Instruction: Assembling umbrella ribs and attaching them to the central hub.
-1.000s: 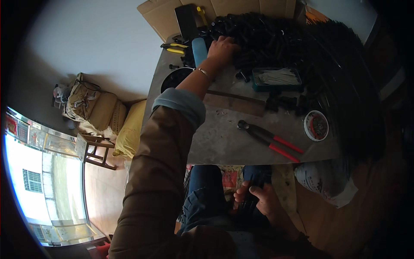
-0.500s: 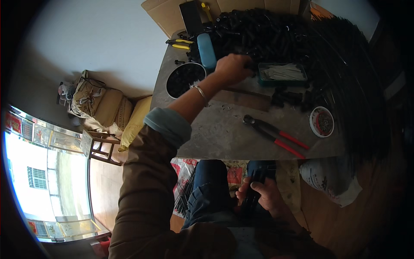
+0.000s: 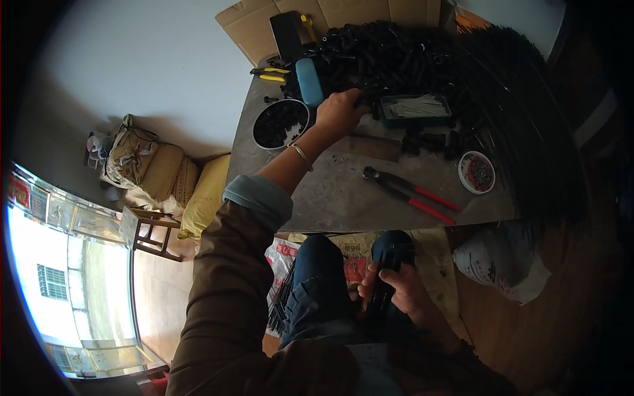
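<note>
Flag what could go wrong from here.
1. The left hand is among black parts close to the green tray; a nudge could spill its white strips.
2. The red-handled pincers lie with their handle ends near the front edge of the table; a bump might knock them off.
3. The right hand alone holds the black rods above the lap; a loosened grip could drop some.

On my feed I count one left hand [image 3: 340, 113] between twelve and one o'clock, one right hand [image 3: 406, 288] between four and five; one blue case [image 3: 309, 82] at twelve; one pair of yellow-handled pliers [image 3: 271, 78] at eleven; one green tray [image 3: 416, 122] between one and two; one pair of red-handled pincers [image 3: 416, 202] at three. Black fittings [image 3: 389, 51] at one defeat my count.
</note>
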Available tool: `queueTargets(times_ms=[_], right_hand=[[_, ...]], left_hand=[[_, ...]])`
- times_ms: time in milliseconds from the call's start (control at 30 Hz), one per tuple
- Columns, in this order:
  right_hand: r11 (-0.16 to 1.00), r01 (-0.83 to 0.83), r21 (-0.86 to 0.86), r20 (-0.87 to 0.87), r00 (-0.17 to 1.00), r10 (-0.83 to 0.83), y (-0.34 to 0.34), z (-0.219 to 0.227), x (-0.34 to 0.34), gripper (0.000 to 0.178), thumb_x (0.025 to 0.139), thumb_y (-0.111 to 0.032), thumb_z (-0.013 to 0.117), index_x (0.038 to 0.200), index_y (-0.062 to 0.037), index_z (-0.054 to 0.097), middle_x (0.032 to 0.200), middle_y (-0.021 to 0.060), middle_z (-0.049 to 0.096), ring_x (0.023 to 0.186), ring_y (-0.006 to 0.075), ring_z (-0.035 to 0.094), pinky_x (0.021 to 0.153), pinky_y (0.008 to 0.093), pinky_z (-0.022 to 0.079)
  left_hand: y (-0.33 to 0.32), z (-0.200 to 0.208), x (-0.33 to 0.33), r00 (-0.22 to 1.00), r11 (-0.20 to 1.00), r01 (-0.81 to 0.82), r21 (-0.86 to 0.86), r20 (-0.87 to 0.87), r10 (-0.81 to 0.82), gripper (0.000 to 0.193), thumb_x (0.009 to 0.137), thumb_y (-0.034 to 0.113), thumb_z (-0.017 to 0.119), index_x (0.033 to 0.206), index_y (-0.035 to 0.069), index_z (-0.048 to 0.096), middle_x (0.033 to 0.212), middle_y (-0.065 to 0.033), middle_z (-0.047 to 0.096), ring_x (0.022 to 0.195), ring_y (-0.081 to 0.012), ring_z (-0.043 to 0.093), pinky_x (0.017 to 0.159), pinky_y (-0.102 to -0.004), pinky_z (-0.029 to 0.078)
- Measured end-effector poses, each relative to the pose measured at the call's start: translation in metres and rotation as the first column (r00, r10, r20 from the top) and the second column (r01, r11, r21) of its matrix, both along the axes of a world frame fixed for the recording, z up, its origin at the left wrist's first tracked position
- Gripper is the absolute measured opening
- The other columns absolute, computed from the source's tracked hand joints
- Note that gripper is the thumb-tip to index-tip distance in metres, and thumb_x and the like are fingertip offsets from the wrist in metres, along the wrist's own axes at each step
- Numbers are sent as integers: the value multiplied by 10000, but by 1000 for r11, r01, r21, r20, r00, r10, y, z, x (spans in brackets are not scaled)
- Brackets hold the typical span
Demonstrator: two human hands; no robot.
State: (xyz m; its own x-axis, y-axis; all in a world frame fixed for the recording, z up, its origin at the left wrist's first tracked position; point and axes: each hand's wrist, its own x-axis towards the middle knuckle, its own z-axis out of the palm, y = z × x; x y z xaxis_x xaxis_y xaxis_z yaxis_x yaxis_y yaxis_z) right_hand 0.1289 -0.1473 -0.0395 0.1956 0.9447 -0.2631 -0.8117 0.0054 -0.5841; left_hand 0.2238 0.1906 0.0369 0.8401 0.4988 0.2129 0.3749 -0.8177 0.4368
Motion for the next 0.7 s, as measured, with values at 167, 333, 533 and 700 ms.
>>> queueTargets(times_ms=[167,333,533,700], right_hand=[[1000,-15,25,-24,1000,16,-2,2,-10,176,937,-137,529,1051,-4,548,937,116,637,840,255,671,762,385,537],[1000,7,19,-5,1000,-7,-7,8,-13,174,935,-120,514,1045,11,547,927,125,633,840,255,664,770,388,536],[1000,-3,-17,58,998,4,0,7,-13,214,952,-170,458,975,13,567,841,94,612,745,205,640,730,333,525],[998,34,-56,176,984,-23,10,4,-26,226,985,-197,448,941,-8,564,774,62,598,695,181,633,684,310,537]], left_hand=[[-3,-25,12,991,990,55,-127,127,-38,341,735,309,746,968,71,671,899,-138,685,861,-282,672,738,-368,523],[-8,-33,14,986,974,8,-225,166,30,360,735,276,749,1025,75,678,865,-130,699,820,-263,688,742,-354,530],[-31,3,-42,884,706,347,-617,467,-27,208,838,146,695,949,-6,607,818,-79,681,737,-133,669,632,-265,554],[-98,-1,-161,926,501,367,-784,357,-120,312,920,127,575,1176,-51,558,946,-132,666,853,-205,674,766,-315,551]])
